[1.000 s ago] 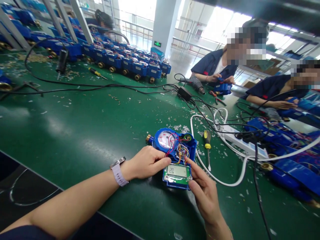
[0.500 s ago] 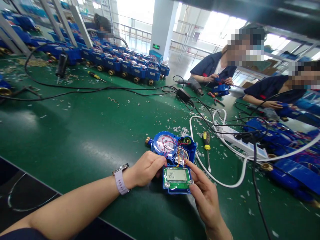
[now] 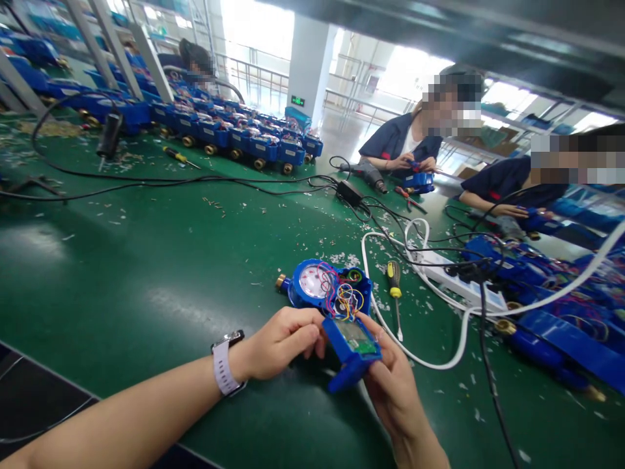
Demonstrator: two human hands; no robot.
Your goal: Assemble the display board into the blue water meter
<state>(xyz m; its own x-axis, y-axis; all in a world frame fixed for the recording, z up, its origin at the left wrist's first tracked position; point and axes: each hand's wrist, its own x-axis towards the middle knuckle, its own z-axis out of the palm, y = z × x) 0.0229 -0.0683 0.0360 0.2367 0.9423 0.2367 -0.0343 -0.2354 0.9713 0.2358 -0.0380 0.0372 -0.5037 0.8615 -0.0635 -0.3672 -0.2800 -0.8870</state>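
Note:
A blue water meter lies on the green bench, its round dial facing up and red, yellow and white wires spilling from its open box. Joined by those wires, a blue display cover with a green circuit board is tilted at the near side. My right hand grips this display cover along its right edge, thumb below and fingers behind. Beside the cover's left edge, my left hand is closed with curled fingers, the thumb against them. Whatever lies between its fingertips is hidden.
A yellow-black screwdriver lies right of the meter, near a white power strip with looping cables. More blue meters stand in rows at the back left. Two co-workers sit across the bench. Scraps litter the surface.
My right hand has tipped the display cover, so its screen no longer faces me squarely. My left hand has come slightly away from the cover's edge. The whole view has shifted a little.

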